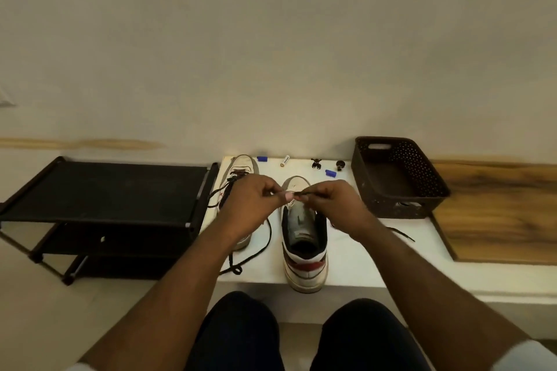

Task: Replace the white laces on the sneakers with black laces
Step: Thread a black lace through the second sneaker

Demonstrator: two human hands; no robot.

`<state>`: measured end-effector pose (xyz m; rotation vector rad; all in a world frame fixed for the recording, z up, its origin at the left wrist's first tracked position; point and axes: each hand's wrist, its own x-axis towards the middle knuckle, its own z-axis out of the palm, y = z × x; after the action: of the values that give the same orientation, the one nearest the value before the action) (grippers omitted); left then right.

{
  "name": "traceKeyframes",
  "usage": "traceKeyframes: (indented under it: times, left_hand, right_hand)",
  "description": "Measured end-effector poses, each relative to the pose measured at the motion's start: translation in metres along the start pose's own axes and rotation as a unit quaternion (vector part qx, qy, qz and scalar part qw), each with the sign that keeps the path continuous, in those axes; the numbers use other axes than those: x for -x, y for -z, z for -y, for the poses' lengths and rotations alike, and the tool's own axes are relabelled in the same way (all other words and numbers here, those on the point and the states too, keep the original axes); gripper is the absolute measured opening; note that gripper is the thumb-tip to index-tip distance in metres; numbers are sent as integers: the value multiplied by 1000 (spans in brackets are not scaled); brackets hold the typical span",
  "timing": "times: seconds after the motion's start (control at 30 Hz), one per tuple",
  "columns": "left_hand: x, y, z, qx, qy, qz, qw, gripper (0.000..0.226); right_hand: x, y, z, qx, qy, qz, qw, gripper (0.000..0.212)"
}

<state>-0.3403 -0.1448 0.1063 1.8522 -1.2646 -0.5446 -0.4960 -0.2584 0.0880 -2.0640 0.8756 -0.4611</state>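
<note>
Two white high-top sneakers on a white tabletop (355, 253), toes toward the wall. Left sneaker (241, 167) already threaded with a black lace (253, 254), loose ends trailing across the table toward the near edge. Right sneaker (304, 238), red and black at the heel, tongue bare, no lace visible in the eyelets. Above its toe, both hands meeting fingertip to fingertip: left hand (250, 205) and right hand (337, 202) each pinching a thin dark lace tip (301, 196) between thumb and forefinger. Another black lace end (402, 233) lying on the table right of the right wrist. Behind the sneakers, two small blue caps (262, 159), a small white tube (285, 161) and two little dark objects. To the right, a brown perforated basket (398, 178). To the left, a black shoe rack (102, 190).
</note>
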Motion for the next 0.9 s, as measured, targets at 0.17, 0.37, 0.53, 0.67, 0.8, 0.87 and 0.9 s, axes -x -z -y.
traceKeyframes:
  times: [0.17, 0.37, 0.53, 0.67, 0.8, 0.87, 0.9]
  left_hand:
    - [-2, 15, 10, -14, 42, -8, 999, 19]
    - [-1, -3, -3, -44, 9, 8, 999, 16]
    - [3, 12, 8, -19, 38, 6, 999, 21]
    - [1, 13, 9, 31, 67, -11, 997, 24]
    - [-1, -2, 1, 27, 48, 4, 998, 19]
    - [0, -3, 0, 30, 44, -3, 999, 18]
    - [0, -1, 2, 30, 46, -6, 998, 20]
  right_hand:
    - [-8, 55, -36, 90, -135, -135, 978, 25]
    - [-2, 14, 6, 26, 4, 87, 996, 50]
    - [-12, 26, -19, 50, -36, -72, 996, 17]
    - [-18, 56, -33, 384, -170, 5, 908, 35]
    - [-16, 17, 6, 208, -10, 135, 969, 64]
    - [-14, -5, 16, 140, 47, 162, 976, 38]
    - [-17, -7, 15, 126, 54, 133, 982, 25]
